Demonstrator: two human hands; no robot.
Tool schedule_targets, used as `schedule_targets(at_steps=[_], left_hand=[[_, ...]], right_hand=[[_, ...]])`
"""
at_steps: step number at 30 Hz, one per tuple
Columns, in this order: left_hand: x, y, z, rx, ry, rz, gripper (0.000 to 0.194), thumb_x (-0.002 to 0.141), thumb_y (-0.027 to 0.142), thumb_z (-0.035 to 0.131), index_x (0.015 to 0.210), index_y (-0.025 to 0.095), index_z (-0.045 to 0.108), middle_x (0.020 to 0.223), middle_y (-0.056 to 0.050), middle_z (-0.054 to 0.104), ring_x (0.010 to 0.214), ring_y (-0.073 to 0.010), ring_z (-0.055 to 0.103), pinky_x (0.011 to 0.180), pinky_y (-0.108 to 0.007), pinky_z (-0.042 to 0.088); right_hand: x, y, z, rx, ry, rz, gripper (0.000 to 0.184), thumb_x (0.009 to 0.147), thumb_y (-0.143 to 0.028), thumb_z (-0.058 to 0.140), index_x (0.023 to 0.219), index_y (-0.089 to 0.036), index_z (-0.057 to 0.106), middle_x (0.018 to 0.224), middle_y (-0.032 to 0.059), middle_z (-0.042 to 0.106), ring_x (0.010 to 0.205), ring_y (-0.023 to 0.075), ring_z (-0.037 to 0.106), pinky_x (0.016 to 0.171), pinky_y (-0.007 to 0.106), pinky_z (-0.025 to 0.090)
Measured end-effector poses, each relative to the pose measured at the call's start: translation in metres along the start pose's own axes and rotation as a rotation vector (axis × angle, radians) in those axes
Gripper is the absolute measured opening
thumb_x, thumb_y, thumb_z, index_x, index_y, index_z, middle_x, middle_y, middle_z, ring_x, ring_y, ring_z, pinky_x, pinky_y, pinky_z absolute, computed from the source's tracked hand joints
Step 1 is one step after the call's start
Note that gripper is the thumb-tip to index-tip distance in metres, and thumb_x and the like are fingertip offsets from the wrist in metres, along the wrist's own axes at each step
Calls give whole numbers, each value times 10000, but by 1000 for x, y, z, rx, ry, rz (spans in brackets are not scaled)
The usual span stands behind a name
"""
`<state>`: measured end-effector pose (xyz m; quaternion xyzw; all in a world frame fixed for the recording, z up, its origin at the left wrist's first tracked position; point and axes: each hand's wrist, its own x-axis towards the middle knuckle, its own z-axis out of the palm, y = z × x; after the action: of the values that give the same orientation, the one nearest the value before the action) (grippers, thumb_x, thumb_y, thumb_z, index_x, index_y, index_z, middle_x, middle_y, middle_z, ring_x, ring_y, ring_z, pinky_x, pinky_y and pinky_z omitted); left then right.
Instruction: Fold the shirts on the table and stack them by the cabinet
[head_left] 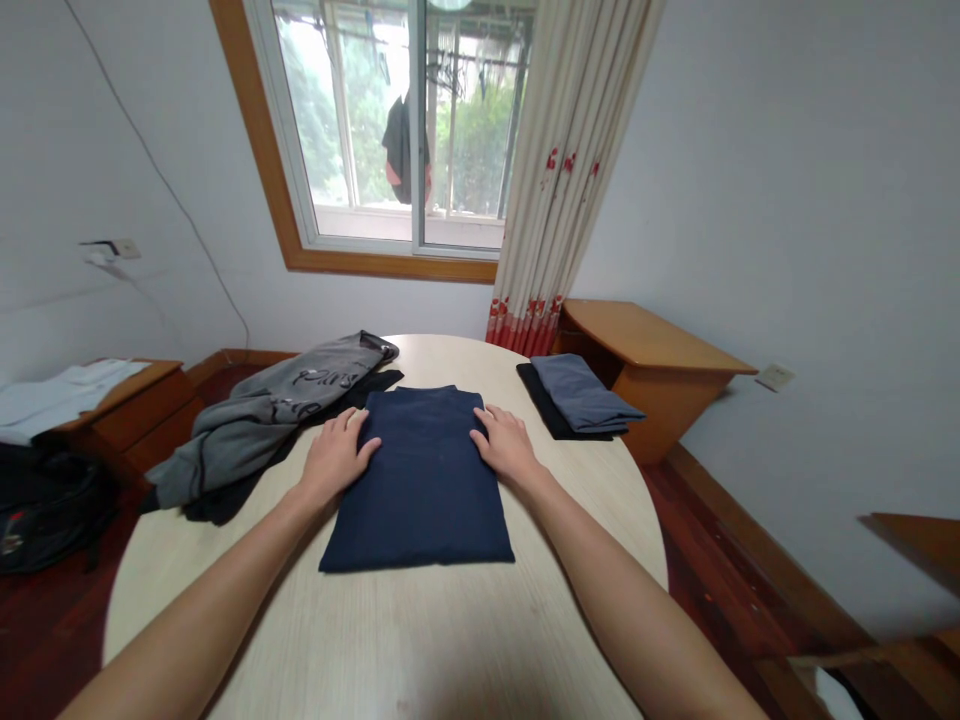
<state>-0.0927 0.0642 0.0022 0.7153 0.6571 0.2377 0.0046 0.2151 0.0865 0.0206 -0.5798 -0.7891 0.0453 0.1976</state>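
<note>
A dark navy garment (424,480), folded into a neat flat rectangle, lies in the middle of the round pale table (450,640). My left hand (337,450) rests along its upper left edge, fingers apart and thumb on the cloth. On the opposite side, my right hand (506,440) touches the upper right edge with its fingers spread and thumb over the fabric. Neither hand grips anything. What kind of garment it is cannot be told from this folded shape.
Left on the table, a grey printed garment (255,420) lies loosely over black cloth (225,500). At the right, a folded grey-blue garment (581,390) sits on a folded black one (551,415). Beyond stand a wooden desk (652,335) and a curtain (555,180); a black bag (45,510) is at left.
</note>
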Motion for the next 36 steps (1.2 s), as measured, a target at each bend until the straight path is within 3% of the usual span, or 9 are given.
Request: schedule_targets(at_steps=[2,5,9,12,15,18,21,25,36], left_hand=[[-7,3,5,57,-89,52,580,928,509,505,1413,194,544,1565,-148,415,1418,-364,384,1130,-505,341],[-8,7,15,104,-253,2,597,984,531,370,1492,230,456,1624,-106,319,1483,-330,301,1175,-581,242],[5,13,18,94,-272,1,591,1022,507,254,1520,229,408,1640,-88,268,1512,-287,248,1186,-604,207],[5,26,7,92,-150,34,555,1031,451,264,1479,198,473,1629,-96,297,1520,-295,221,1194,-587,214],[-15,52,-7,73,-70,230,545,1024,481,310,1442,203,523,1618,-78,329,1528,-295,189,1219,-564,170],[-43,80,-9,-13,-204,448,562,1027,527,291,1446,226,516,1590,-59,387,1510,-256,259,1227,-531,189],[-61,94,2,-1,-294,518,562,1038,465,281,1505,189,428,1592,-99,377,1506,-263,267,1222,-546,186],[-63,83,14,38,-323,477,598,1024,482,316,1538,180,371,1605,-105,346,1514,-287,239,1216,-563,184],[-53,53,-2,69,-358,309,731,964,672,312,1552,239,358,1644,-41,228,1534,-315,149,1194,-609,190]], right_hand=[[-5,-13,1,20,-24,-57,526,977,-405,503,1464,-206,509,1546,145,434,1395,326,408,1152,482,265],[-12,-29,8,33,-221,-81,652,983,-569,423,1535,-224,400,1623,116,307,1477,343,285,1176,542,228],[-10,-30,18,-27,-375,-8,734,986,-661,285,1587,-239,267,1673,74,138,1534,358,86,1177,641,148],[0,-15,16,-61,-351,38,742,987,-676,251,1595,-252,230,1674,65,127,1541,329,75,1185,635,129],[3,-11,9,-102,-287,54,684,1014,-604,273,1580,-220,283,1659,85,194,1535,323,124,1193,629,104],[-6,-32,8,-116,-152,-10,585,1041,-470,289,1546,-186,369,1637,85,267,1525,313,176,1209,591,96],[-21,-62,17,-68,-70,-104,544,1048,-384,265,1529,-168,400,1620,81,312,1517,264,220,1226,523,125],[-35,-74,29,-30,-88,-98,539,1043,-367,282,1517,-147,417,1581,112,386,1497,249,282,1227,507,140],[-38,-32,24,-71,-136,-19,616,1028,-523,298,1526,-175,403,1611,89,330,1513,255,237,1226,529,130]])
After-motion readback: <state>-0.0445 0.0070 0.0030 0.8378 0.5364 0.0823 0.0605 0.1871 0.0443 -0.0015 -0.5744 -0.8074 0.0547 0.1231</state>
